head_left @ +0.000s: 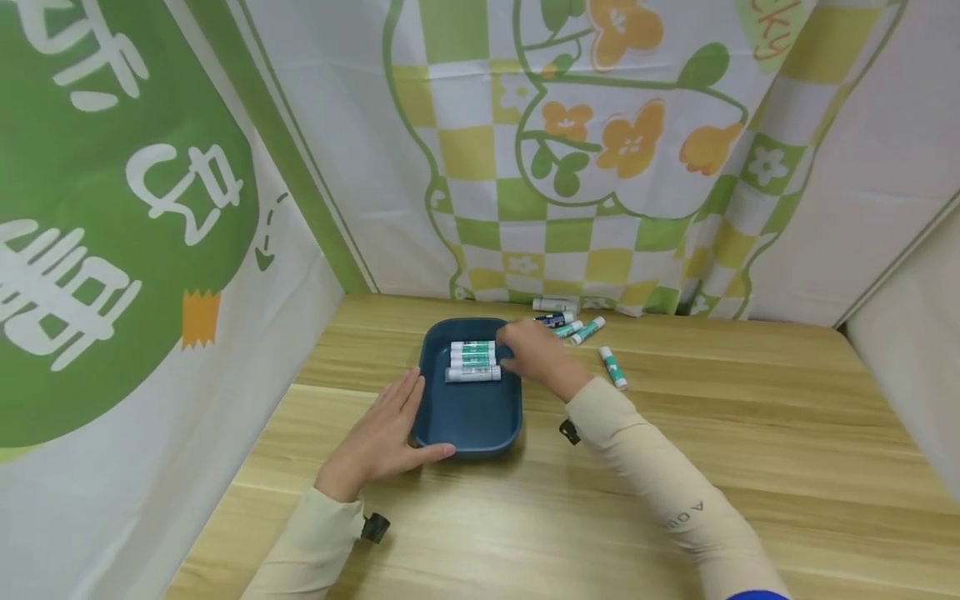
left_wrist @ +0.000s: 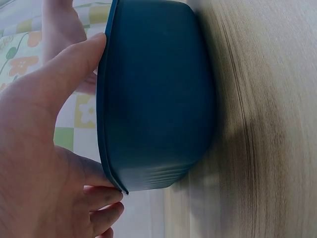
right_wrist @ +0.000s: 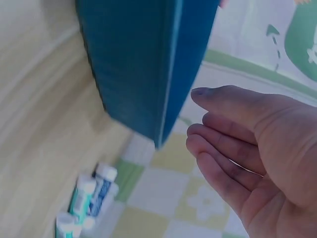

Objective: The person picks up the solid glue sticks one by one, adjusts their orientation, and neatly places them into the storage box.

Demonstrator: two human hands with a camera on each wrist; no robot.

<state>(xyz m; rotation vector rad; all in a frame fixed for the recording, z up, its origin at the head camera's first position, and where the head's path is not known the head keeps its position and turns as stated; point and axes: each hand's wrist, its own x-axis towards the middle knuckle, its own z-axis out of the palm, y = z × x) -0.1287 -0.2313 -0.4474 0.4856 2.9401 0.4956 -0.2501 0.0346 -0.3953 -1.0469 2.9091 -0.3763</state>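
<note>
A dark blue plastic tub stands on the wooden table. Inside it, several small white-and-green capped tubes lie side by side, with a larger whitish tube in front. My left hand rests on the tub's near left corner, fingers along the left rim and thumb spread over the near rim; the left wrist view shows fingertips at the rim. Over the tub's right rim is my right hand, beside the row of tubes. Its fingers are loosely bent with nothing between them and the thumb.
Right of the tub and behind my right hand lie a dark blue tube, a white tube and green-and-white tubes. Another green-and-white tube lies apart, nearer me. A patterned curtain hangs along the table's back edge.
</note>
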